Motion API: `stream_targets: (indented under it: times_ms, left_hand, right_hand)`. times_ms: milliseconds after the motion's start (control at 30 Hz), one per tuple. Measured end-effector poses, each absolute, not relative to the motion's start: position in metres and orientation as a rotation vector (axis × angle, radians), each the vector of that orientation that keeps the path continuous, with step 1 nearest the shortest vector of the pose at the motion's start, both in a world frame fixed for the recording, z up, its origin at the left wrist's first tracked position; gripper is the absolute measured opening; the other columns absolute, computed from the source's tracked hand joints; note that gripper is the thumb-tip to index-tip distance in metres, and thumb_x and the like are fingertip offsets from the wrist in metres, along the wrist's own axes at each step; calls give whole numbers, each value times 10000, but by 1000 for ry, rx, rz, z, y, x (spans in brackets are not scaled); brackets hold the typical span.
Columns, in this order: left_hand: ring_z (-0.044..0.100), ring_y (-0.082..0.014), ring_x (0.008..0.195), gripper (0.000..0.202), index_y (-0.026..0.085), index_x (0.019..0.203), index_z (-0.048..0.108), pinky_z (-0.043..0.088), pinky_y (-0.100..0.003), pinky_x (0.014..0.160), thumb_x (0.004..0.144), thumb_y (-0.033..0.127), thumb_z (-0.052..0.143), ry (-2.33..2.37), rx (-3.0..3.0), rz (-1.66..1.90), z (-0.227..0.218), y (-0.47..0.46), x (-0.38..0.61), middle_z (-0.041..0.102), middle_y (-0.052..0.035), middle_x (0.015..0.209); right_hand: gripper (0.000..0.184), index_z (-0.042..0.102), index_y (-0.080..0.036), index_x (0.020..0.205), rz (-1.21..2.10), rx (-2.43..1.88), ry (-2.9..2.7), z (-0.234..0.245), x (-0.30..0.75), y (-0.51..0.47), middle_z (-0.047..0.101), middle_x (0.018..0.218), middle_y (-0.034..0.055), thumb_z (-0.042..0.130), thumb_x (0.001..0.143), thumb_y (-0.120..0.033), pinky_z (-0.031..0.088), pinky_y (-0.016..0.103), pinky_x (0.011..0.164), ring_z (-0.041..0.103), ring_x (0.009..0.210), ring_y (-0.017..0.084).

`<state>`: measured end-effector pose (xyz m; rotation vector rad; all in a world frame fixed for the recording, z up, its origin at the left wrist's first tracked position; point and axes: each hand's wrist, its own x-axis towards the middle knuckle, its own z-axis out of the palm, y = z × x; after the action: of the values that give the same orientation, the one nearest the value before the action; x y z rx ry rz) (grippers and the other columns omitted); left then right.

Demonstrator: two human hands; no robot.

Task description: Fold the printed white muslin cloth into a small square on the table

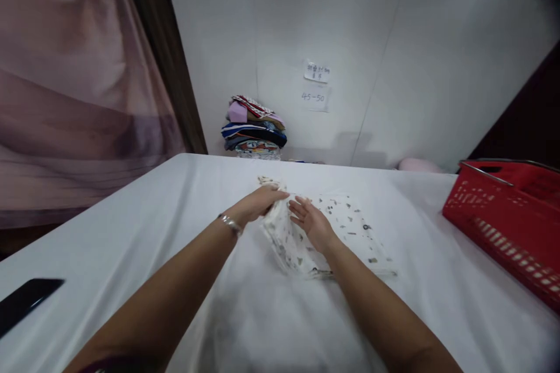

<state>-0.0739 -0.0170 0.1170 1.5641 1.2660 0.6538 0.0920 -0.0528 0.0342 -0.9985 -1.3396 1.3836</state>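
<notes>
A white cloth (350,227) with a small scattered print lies folded in layers on the white-covered table. Its left end is bunched and raised. My left hand (263,199), with a silver band at the wrist, is closed around that left end, and a bit of cloth sticks out beyond it. Above the middle of the cloth, my right hand (311,222) is held with its fingers stretched out and apart, close to the left hand. Whether its fingertips touch the fabric I cannot tell.
A red plastic basket (494,215) with a metal handle stands at the right. A dark phone (28,300) lies at the near left of the table (144,215). Folded fabrics (254,125) are stacked at the back against the wall. A pink curtain (79,87) hangs left.
</notes>
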Motion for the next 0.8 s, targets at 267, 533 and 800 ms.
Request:
stream_targets:
  times_ms: [267,533,800]
  left_hand:
    - [625,-201,761,291,33,819,625,419,-278,632,725,306,590,1211,1739,357,86,-12,107,660,-141,783]
    - [582,-310,1043,507,68,1091,529,467,-331,792,679,341,642,1304,1669,400,28,-28,149,615,-225,1103]
    - [641,-151,621,451,114,1213,477,517,-260,581,808,311,515,1010,1494,341,32,-33,123,677,-106,870]
  right_hand:
    - [1005,360,-119,1393,1164,-1308,-1178,14,203,-66,593,1214,173,-155,768,-714,435,472,904,569,1102,312]
    - [949,522,-100,1255,1232,-1453,-1146,-10,245,-69,644,1101,171,-148,822,-614,402,481,930,565,1100,315]
    - [605,631,-108,1049,1435,-1309,-992,-8,258,-74,700,890,130,378,835,-614,487,439,845,653,887,286]
